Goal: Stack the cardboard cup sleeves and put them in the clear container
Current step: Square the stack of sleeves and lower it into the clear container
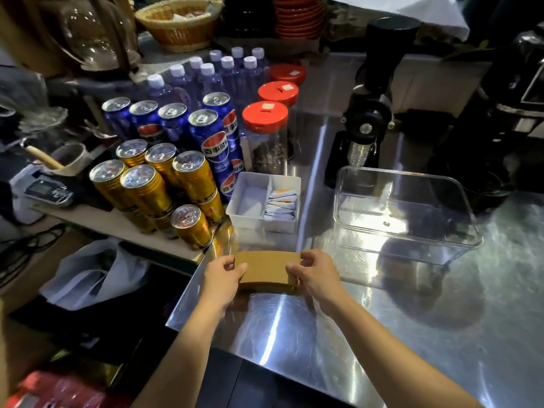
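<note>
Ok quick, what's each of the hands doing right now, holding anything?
Left hand: closed on the left end of the cardboard sleeve stack.
Right hand: closed on the right end of the same stack.

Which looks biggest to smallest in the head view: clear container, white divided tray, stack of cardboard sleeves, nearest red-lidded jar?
1. clear container, clearly largest.
2. white divided tray.
3. stack of cardboard sleeves and nearest red-lidded jar: look about alike; the sleeves sit closer to the camera and the hands cover their ends, so no ranking.
</note>
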Available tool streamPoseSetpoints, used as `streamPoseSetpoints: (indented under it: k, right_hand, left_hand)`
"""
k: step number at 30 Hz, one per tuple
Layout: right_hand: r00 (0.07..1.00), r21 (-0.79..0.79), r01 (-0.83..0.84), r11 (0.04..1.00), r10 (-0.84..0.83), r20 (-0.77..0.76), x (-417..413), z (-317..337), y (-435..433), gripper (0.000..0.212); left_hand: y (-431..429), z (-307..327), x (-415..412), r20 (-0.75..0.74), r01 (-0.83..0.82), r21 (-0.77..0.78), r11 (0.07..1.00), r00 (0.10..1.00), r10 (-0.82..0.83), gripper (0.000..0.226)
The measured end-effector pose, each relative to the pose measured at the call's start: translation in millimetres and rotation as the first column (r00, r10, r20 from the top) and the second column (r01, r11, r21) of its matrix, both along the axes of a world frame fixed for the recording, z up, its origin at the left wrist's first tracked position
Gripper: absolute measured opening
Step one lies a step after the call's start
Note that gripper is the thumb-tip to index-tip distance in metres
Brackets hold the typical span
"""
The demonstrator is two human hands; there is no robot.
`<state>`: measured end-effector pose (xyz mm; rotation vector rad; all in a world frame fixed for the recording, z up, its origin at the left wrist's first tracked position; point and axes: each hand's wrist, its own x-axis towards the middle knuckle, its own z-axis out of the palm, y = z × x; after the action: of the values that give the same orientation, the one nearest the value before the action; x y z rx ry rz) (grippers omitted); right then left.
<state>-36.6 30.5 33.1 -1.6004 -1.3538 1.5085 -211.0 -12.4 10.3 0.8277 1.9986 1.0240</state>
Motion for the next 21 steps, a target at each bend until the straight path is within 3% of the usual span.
streamPoseSetpoints:
  k: [3, 6, 9, 11, 16, 21]
  right_hand:
    - [0.998, -0.006, -0.004, 1.000, 0.004, 0.056, -2, -8, 0, 0.018]
    - [0.992, -0.005, -0.008, 1.000, 0.009, 0.125, 1, -13, -1, 0.044]
    - [0.987, -0.028, 0.012, 1.000, -0.008, 0.162, 5, -14, 2, 0.054]
    - [0.988, -0.092, -0.003, 0.996, 0.017, 0.151, 5, -11, 6, 0.052]
    - [0.989, -0.200, -0.102, 0.975, 0.122, 0.088, 5, -2, 13, 0.036]
    - [0.984, -0.184, -0.155, 0.971, 0.134, -0.119, 38, 1, 8, 0.018]
  left_hand:
    - [-1, -8, -1, -0.020, -0.020, -0.032, 0.999, 1.000, 0.020, 0.036]
    - [1, -7, -4, -0.035, -0.037, -0.048, 0.998, 0.999, 0.036, 0.040]
    - [5, 1, -10, -0.014, -0.002, -0.134, 0.991, 1.000, 0.000, 0.062]
    - [8, 8, -9, 0.113, 0.081, -0.190, 0.979, 0.992, -0.060, 0.071]
    - [13, 6, -1, 0.283, 0.189, -0.242, 0.952, 0.952, -0.117, 0.066]
    - [14, 6, 16, 0.398, 0.327, -0.089, 0.941, 0.878, -0.267, 0.036]
